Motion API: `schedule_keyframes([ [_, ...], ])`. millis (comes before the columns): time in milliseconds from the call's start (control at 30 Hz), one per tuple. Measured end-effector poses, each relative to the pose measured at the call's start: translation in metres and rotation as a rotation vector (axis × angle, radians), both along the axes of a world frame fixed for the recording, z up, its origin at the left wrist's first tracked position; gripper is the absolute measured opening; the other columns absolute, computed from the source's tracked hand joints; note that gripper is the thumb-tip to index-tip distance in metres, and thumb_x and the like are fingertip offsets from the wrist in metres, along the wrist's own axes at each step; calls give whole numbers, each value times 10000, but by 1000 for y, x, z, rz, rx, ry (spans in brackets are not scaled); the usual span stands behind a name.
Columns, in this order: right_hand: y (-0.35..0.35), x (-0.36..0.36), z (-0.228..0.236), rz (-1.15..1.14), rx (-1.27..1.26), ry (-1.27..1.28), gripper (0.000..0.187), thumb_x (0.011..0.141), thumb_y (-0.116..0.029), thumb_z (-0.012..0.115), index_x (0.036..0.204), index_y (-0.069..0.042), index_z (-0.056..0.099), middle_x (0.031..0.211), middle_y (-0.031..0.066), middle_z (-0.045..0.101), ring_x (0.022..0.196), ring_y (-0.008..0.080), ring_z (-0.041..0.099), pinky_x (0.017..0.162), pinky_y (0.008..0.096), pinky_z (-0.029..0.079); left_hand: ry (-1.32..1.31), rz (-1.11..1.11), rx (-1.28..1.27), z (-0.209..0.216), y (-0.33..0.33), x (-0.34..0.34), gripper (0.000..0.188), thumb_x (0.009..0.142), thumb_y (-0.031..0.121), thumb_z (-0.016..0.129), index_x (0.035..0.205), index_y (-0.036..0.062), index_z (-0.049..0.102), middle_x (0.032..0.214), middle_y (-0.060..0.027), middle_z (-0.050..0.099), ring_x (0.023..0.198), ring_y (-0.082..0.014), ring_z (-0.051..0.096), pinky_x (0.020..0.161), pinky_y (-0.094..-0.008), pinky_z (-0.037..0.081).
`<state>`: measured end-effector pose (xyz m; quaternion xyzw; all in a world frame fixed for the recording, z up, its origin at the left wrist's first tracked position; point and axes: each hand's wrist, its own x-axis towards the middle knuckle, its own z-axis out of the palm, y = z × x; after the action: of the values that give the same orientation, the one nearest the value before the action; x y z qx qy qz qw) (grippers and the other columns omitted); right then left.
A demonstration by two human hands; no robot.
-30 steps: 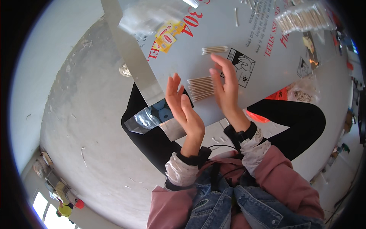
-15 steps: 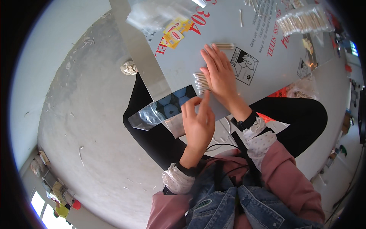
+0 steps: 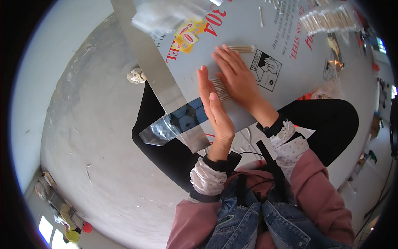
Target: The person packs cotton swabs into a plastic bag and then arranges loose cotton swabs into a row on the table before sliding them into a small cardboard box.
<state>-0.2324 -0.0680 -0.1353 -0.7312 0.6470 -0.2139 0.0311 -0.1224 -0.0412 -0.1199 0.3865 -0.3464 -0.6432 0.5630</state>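
A row of cotton swabs (image 3: 221, 90) lies side by side on the grey table surface, between my two hands. My left hand (image 3: 214, 108) stands on edge at the swabs' left ends, its fingers stretched out. On the opposite side, my right hand (image 3: 241, 83) rests with straight fingers along their right ends. Both hands are open and flank the row without gripping it. Past my right fingertips lies a second small group of swabs (image 3: 243, 49), partly covered by those fingers. Beside my left wrist is a clear plastic bag with a dark blue pattern (image 3: 182, 117).
Yellow printed labels (image 3: 186, 37) lie near clear plastic bags (image 3: 159, 18) at the far left. One loose swab (image 3: 261, 17) is at the far side. A clear pack full of swabs (image 3: 329, 20) sits far right. The table's metal edge (image 3: 154, 68) runs along the left.
My left hand has gone from bent fingers near the swabs' lower end to a flat, upright pose along their left ends. My right hand has barely shifted.
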Motion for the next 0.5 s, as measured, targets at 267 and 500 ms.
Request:
schedule_keyframes([
  [267,-2,0,-6,20,-5,-9,452,971,-156,558,1403,-36,498,1497,103,476,1435,275,398,1175,446,351,45,75,56,3,-18,8,704,1022,442,409,1589,78,207,1639,-140,244,1530,-263,175,1244,-393,93],
  [500,-1,4,-3,66,34,-44,472,955,-134,519,1418,-46,494,1502,92,474,1440,248,394,1182,423,351,25,-61,9,-3,-18,3,697,1030,456,373,1568,32,245,1615,-171,282,1517,-275,217,1242,-392,123],
])
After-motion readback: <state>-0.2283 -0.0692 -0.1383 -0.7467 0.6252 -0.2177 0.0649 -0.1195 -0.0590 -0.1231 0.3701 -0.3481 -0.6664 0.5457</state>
